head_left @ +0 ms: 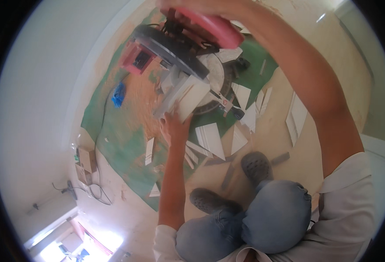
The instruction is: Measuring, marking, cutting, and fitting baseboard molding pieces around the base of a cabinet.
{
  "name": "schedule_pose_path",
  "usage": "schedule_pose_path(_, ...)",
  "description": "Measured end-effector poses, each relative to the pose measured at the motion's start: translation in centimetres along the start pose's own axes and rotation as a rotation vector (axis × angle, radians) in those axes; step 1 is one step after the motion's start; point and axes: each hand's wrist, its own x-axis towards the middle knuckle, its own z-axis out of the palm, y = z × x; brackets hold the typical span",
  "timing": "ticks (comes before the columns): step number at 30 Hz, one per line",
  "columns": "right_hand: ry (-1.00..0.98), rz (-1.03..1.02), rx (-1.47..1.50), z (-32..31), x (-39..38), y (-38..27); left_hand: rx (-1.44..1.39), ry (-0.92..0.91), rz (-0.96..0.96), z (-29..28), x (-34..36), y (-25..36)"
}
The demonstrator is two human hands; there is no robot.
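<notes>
A red and black mitre saw [216, 31] stands on the floor in front of me, its round grey base partly covered by the saw head. My right hand [192, 6] reaches over the red housing at the upper edge and grips the saw; its fingers are largely hidden. On the saw's base lies a white strip of moulding [194, 97], slanting below the dark blade guard [168, 49]. My left hand [174, 125] holds the near end of that moulding against the grey fence [169, 99]. The blade itself is hidden behind the guard.
White moulding offcuts [211, 139] lie scattered around the saw on a green sheet [124, 148] covered with sawdust. Left of the saw is a crumpled blue bag [118, 94]. A cable [97, 144] runs near a cardboard box [86, 159] by the wall. My shoes [256, 167] are close to several offcuts.
</notes>
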Motion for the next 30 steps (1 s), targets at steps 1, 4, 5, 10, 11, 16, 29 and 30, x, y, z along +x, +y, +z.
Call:
schedule_pose_path(1, -0.004, 0.004, 0.058, -0.2, -1.3, -0.1, 0.009, -0.002, 0.019, 0.0, 0.0, 0.2)
schedule_pose_path(4, 0.005, -0.002, 0.079, -1.0, -4.1, 0.0, 0.025, 0.045, 0.031, 0.1, -0.2, 0.7)
schedule_pose_path(5, 0.033, -0.013, 0.058, -0.8, -4.7, 0.5, 0.018, 0.024, 0.013, 0.1, -0.2, 0.7)
schedule_pose_path(10, 0.227, -0.117, -0.161, 1.1, -4.5, 3.3, 0.066, 0.087, 0.055, 1.5, -0.1, 0.1)
schedule_pose_path(11, 0.216, -0.096, -0.178, 1.2, -4.4, 3.8, 0.071, 0.099, 0.059, 1.6, -0.1, -0.2)
schedule_pose_path(16, 0.235, -0.06, -0.187, 1.1, -5.7, 3.5, 0.093, 0.111, 0.077, 1.8, 0.0, -0.5)
schedule_pose_path(29, 0.155, -0.029, -0.056, 0.2, -7.2, 3.7, 0.066, 0.016, 0.035, 0.6, 0.2, 0.9)
schedule_pose_path(30, 0.131, -0.032, -0.021, 0.1, -7.4, 3.9, 0.063, -0.002, 0.021, 0.4, 0.2, 1.0)
